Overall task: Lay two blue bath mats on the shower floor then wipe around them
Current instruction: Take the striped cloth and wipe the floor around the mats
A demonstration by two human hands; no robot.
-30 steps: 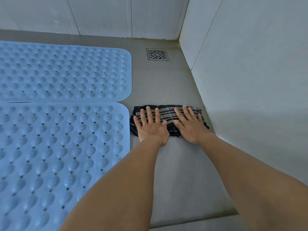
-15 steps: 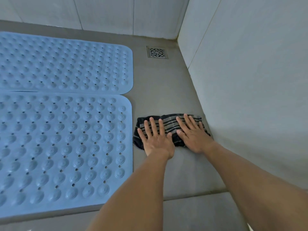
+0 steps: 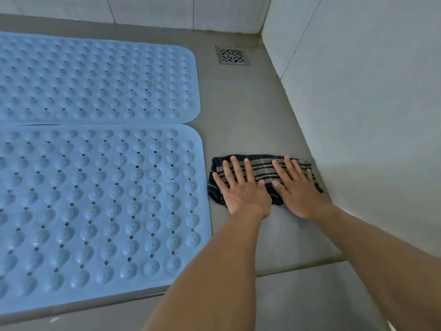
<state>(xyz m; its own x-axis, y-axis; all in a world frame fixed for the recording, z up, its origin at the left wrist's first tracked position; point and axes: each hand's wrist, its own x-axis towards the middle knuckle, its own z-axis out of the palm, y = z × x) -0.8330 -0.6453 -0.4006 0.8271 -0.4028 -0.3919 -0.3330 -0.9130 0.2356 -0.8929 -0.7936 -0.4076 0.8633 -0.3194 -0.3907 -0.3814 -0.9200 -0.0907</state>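
Head view: left hand [image 3: 242,189] and right hand [image 3: 299,187] lie flat, fingers spread, pressing a dark plaid cloth [image 3: 263,172] on the grey shower floor [image 3: 245,103], gripping nothing; near blue mat [image 3: 100,206] at 9 o'clock of the cloth, far blue mat [image 3: 95,82] at 10, drain [image 3: 232,55] at 12

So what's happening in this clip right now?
A person is wiping a shower floor. Two blue bath mats, the far mat and the near mat, already lie flat side by side. Both hands, left hand and right hand, press flat with spread fingers on a dark plaid cloth in the strip of bare floor between the near mat and the right wall. A drain grate sits beyond.
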